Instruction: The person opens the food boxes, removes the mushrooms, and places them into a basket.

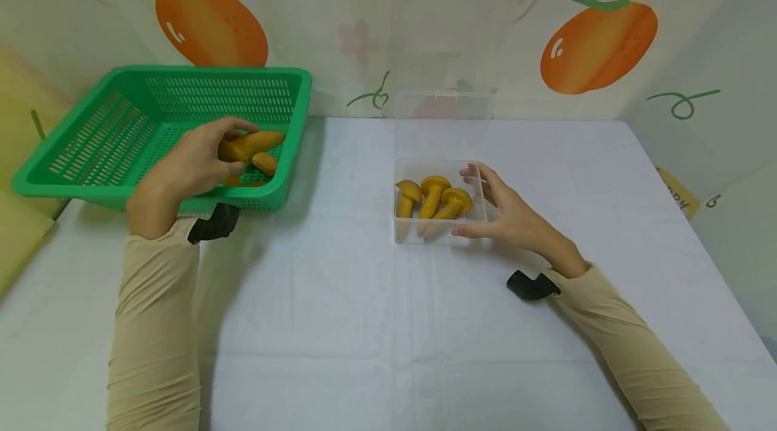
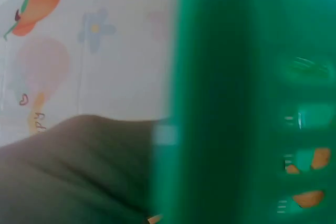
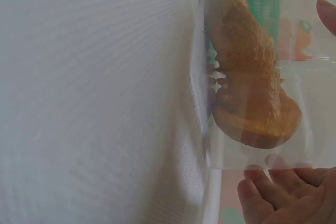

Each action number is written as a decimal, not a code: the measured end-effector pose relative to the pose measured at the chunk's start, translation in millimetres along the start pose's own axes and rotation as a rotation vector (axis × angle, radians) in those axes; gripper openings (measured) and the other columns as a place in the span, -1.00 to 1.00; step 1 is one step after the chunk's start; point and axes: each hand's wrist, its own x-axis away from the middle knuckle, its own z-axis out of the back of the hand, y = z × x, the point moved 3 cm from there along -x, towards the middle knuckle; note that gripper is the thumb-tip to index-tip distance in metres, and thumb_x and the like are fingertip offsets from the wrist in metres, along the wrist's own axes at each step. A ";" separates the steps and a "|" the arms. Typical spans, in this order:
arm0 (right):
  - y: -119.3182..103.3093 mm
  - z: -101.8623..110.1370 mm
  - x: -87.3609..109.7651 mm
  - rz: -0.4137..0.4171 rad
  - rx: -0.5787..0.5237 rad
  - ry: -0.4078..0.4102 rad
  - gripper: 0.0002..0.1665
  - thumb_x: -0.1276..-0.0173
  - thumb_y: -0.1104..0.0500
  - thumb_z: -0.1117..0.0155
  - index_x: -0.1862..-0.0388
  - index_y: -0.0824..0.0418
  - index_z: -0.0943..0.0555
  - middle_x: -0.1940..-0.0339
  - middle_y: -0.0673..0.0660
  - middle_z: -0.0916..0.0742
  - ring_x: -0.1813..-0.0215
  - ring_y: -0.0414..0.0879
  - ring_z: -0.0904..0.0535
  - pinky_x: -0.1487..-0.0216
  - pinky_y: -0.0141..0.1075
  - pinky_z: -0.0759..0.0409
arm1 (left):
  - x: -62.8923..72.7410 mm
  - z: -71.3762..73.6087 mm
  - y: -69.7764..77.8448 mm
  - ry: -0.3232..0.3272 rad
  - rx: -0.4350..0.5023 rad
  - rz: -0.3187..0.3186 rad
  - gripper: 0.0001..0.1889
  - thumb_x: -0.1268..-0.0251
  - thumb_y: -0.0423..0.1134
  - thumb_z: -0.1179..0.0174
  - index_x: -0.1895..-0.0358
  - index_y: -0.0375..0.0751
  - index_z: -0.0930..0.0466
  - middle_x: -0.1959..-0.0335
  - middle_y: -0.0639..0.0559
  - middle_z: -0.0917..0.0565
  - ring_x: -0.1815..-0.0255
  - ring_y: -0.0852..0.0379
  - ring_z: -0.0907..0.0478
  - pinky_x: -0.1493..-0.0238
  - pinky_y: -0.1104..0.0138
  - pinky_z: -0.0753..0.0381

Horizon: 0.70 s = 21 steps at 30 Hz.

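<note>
In the head view my left hand (image 1: 193,158) reaches over the front rim into a green basket (image 1: 297,114). Its thumb and fingers grip a yellow-brown mushroom (image 1: 229,150), partly hidden by the hand. Other mushrooms (image 1: 264,162) lie right beside the fingertips. The basket wall (image 2: 220,98) blocks the left wrist view, with brown bits showing through its slots. My right hand (image 1: 512,215) holds a clear plastic box (image 1: 405,232) by its right end, thumb toward the front and fingers toward the back. Inside lie three mushrooms (image 1: 432,193), caps toward the back; one mushroom (image 3: 252,66) shows large through the plastic.
The box's clear lid (image 1: 443,124) stands raised at the back. Both sit on a table with a white cloth (image 1: 340,323). Behind the table hangs a patterned cloth (image 1: 303,26) with orange fruit prints. Black wrist cameras (image 1: 533,285) are strapped below the hands.
</note>
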 end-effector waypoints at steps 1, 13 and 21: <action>0.1 0.0 0.0 0.003 0.000 -0.001 0.19 -0.14 0.03 -0.55 -0.56 0.20 0.00 -0.54 0.21 -0.27 -0.61 0.15 -0.11 -0.57 0.15 -0.04 | -1.1 -0.7 -1.9 -0.009 -0.005 0.001 -0.43 -0.35 -0.45 -0.14 -0.41 -0.30 -0.25 -0.25 -0.46 -0.40 -0.16 -0.34 -0.39 -0.08 -0.13 -0.43; -0.9 -1.6 0.7 0.009 -0.012 0.020 0.20 -0.10 0.06 -0.58 -0.55 0.18 -0.03 -0.52 0.18 -0.29 -0.59 0.09 -0.14 -0.59 0.11 -0.05 | -4.6 -7.5 -14.2 -0.078 0.009 -0.007 -0.53 -0.33 -0.49 -0.08 -0.31 -0.31 -0.42 -0.30 -0.37 -0.45 -0.26 -0.35 -0.35 -0.14 -0.15 -0.43; -1.3 -2.9 2.5 -0.004 -0.017 0.020 0.21 -0.10 0.05 -0.58 -0.56 0.17 -0.02 -0.52 0.18 -0.29 -0.60 0.11 -0.13 -0.58 0.12 -0.04 | -2.5 -5.3 -1.5 -0.032 -0.004 -0.015 -0.47 -0.32 -0.43 -0.11 -0.37 -0.25 -0.34 -0.32 -0.37 -0.41 -0.31 -0.38 -0.32 -0.18 -0.22 -0.40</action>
